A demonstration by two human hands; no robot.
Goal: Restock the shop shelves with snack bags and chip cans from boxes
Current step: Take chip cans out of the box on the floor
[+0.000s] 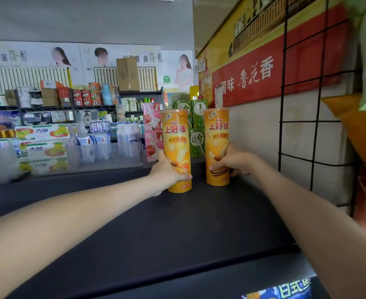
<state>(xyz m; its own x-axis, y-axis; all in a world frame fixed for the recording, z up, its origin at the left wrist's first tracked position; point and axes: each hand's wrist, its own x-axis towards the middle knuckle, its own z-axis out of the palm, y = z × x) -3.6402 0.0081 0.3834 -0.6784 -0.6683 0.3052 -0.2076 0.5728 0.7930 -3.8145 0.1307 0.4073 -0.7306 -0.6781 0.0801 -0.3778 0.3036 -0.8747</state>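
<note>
Both hands busy: left hand (167,171) wraps left chip can (177,151), right hand (231,160) wraps right chip can (217,146), both upright at back of black shelf top (177,229). Tip imo: seat bases flat, labels forward, nudge cans side by side, then let go.

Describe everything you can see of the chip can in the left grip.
The left can is a tall orange-yellow cylinder, cardboard by its look, with a red Oishi logo, red Chinese lettering and a picture of chips and a honey dipper. Its lid is on. It stands upright, its base seemingly on the dark shelf. The left grip, a bare hand, holds its lower half, thumb across the front. A gap separates it from the right can.
</note>
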